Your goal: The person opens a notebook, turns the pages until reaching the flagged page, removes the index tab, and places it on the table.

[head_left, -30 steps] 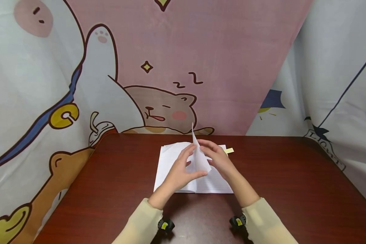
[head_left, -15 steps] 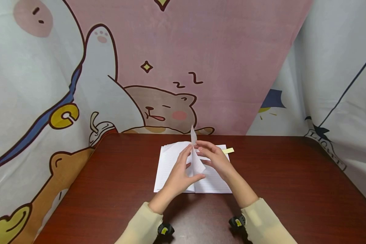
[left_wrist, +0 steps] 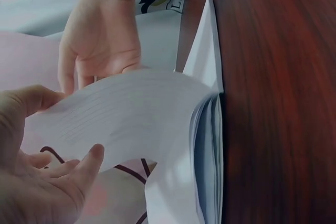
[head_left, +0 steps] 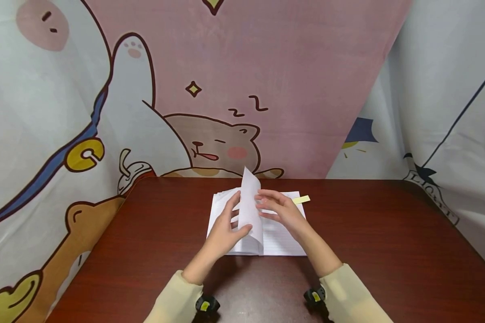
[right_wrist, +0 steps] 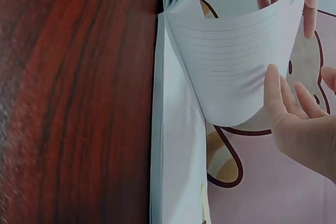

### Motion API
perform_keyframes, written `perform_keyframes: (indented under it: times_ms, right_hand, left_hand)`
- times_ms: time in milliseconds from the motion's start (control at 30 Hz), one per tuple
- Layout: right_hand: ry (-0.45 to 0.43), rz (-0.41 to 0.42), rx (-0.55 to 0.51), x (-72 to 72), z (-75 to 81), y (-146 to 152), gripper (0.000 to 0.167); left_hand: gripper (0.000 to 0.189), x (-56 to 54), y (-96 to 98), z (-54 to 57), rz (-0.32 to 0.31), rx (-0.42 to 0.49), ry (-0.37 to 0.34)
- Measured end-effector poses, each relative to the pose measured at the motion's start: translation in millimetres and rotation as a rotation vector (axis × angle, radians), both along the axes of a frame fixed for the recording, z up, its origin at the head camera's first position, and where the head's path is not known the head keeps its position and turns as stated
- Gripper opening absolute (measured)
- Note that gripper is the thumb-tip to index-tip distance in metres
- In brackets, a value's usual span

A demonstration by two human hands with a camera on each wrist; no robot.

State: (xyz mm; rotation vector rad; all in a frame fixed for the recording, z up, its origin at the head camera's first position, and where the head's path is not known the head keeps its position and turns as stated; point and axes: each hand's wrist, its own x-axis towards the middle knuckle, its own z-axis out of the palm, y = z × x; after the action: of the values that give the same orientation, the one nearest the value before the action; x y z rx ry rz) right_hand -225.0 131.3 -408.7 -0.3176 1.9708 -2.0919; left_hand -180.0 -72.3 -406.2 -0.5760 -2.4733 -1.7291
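An open lined notebook (head_left: 283, 237) lies on the table. One page (head_left: 250, 211) stands raised from its middle, curving to the left. My left hand (head_left: 222, 231) is at the left edge of this page, thumb in front and fingers spread behind; I see no firm pinch. In the left wrist view, a finger of the left hand (left_wrist: 47, 171) touches the page's edge. My right hand (head_left: 284, 213) is on the page's right side with extended fingers. The right wrist view has a fingertip of the right hand (right_wrist: 302, 114) against the page.
A pale yellow tab (head_left: 302, 199) sticks out from the notebook's right side. The dark red-brown table (head_left: 372, 233) ends at a cartoon-printed cloth (head_left: 307, 89) at the back. Black devices sit on both wrists.
The raised page has swung from upright near the middle to leaning left. My left hand has moved left and slightly down, while the right hand's fingertips have shifted slightly left.
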Motion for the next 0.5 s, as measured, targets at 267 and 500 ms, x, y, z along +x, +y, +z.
perform_keyframes:
  times_ms: [267, 500]
  right_hand:
    - [-0.021, 0.021, 0.003, 2.4, -4.3, -6.4, 0.045]
    - [-0.017, 0.036, 0.01, 2.2, -5.8, -4.1, 0.048]
  left_hand:
    - [0.062, -5.9, -11.5, -0.8, 0.089, -0.053, 0.021]
    - [0.041, -12.6, -24.9, -5.5, 0.182, -0.211, 0.016]
